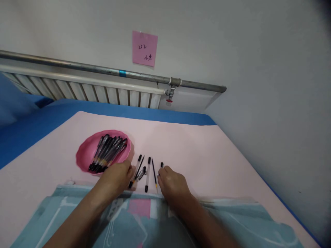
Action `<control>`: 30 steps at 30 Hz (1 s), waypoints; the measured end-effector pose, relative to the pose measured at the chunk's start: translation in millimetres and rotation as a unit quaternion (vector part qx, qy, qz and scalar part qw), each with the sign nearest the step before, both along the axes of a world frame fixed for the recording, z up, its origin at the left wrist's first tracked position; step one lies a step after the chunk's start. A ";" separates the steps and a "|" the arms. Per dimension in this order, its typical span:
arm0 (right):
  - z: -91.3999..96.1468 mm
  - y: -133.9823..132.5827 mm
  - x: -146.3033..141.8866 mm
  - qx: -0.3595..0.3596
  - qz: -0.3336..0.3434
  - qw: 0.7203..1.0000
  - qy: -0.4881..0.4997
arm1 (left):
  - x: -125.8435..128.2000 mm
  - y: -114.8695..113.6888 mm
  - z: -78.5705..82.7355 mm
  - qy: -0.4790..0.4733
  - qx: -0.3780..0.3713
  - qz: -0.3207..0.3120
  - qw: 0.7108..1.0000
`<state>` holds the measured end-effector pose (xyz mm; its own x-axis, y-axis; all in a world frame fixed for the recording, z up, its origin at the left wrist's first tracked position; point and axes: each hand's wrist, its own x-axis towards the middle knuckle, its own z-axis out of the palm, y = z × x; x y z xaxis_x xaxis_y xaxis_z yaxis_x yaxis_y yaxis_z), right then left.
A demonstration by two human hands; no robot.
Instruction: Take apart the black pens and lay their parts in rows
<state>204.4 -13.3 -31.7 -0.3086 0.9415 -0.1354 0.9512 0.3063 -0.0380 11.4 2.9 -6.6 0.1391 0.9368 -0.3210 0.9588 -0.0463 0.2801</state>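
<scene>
My right hand point(173, 182) is closed, its fingers curled around a black-ended pen piece point(161, 165) that is mostly hidden by the hand. My left hand point(119, 177) has its fingers bent inward beside the bowl's right rim; whatever may be in them is out of sight. Between the hands lie pen parts: a clear pen barrel with black ends point(148, 175), a second barrel point(138, 163), a thin dark ink refill point(154, 172), another refill point(141, 164) and black pen caps point(141, 173) with clips.
A pink scalloped bowl point(84, 146) holds a pile of assembled black pens point(108, 150). Pale pink cloth point(193, 151) covers the table, with blue point(144, 113) along its far edge. Light blue patterned fabric point(64, 206) lies in front of me. Behind stand a radiator point(85, 91) and pipe point(85, 66).
</scene>
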 end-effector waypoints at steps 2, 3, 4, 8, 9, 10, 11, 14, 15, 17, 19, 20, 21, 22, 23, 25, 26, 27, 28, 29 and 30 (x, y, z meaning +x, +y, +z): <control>-2.2 0.5 -1.2 0.001 0.007 1.000 -0.002 | 0.4 0.3 -0.9 -0.002 -0.001 -0.001 1.000; -3.1 0.8 -1.8 0.002 0.010 1.000 -0.002 | 0.7 0.4 -1.2 -0.003 -0.002 -0.001 1.000; -3.7 1.2 -2.4 0.004 0.012 1.000 -0.002 | 1.0 0.6 -1.4 -0.002 -0.003 -0.001 1.000; -4.8 2.4 -5.5 0.013 0.014 1.000 -0.002 | 2.6 1.1 -1.1 0.000 -0.007 0.002 1.000; -5.2 2.6 -6.3 0.015 0.011 1.000 -0.001 | 2.9 1.1 -0.8 -0.001 -0.008 0.002 1.000; -5.8 2.5 -6.9 0.017 0.008 1.000 0.003 | 3.1 1.0 -0.3 -0.002 -0.009 0.002 1.000; -6.5 2.2 -7.1 0.020 0.006 1.000 0.007 | 3.3 0.9 0.2 -0.002 -0.009 0.002 1.000; -7.9 0.4 -4.3 0.036 0.003 0.999 0.031 | 3.4 0.1 2.9 -0.005 -0.007 0.002 1.000; -7.5 -0.3 -1.9 0.041 0.000 0.998 0.044 | 3.4 -0.2 3.9 -0.006 -0.007 0.002 1.000; -5.2 -0.9 4.9 0.053 -0.017 0.995 0.077 | 3.3 -0.6 5.4 -0.007 -0.006 -0.001 1.000; -1.9 0.1 13.1 0.061 -0.040 0.991 0.114 | 3.1 -0.8 5.6 -0.006 -0.005 -0.004 1.000; -0.5 1.1 17.1 0.062 -0.050 0.988 0.132 | 2.8 -0.7 5.0 -0.004 -0.005 -0.006 1.000; 0.5 2.5 20.6 0.062 -0.059 0.985 0.150 | 2.5 -0.5 3.9 -0.002 -0.004 -0.007 1.000; 0.9 3.9 23.6 0.059 -0.066 0.982 0.165 | 2.2 -0.3 2.6 0.000 -0.003 -0.008 1.000; 0.8 5.3 25.9 0.055 -0.071 0.980 0.179 | 1.8 0.0 1.1 0.003 -0.002 -0.007 1.000; -0.6 7.6 28.6 0.048 -0.077 0.976 0.200 | 0.7 0.3 -1.7 0.005 0.000 -0.006 1.000; -1.6 8.4 29.2 0.045 -0.077 0.974 0.208 | 0.0 0.2 -2.6 0.006 0.001 -0.006 1.000; -2.6 9.0 29.4 0.044 -0.076 0.972 0.217 | -0.8 -0.1 -3.0 0.006 0.003 -0.008 1.000; -3.5 9.3 29.4 0.043 -0.073 0.970 0.226 | -1.7 -0.6 -2.9 0.003 0.003 -0.011 1.000; -4.1 9.4 29.3 0.044 -0.072 0.969 0.234 | -2.7 -1.2 -2.3 -0.007 0.004 -0.014 1.000; -4.5 9.5 29.3 0.044 -0.071 0.967 0.241 | -3.7 -2.0 -1.3 -0.023 0.004 -0.016 1.000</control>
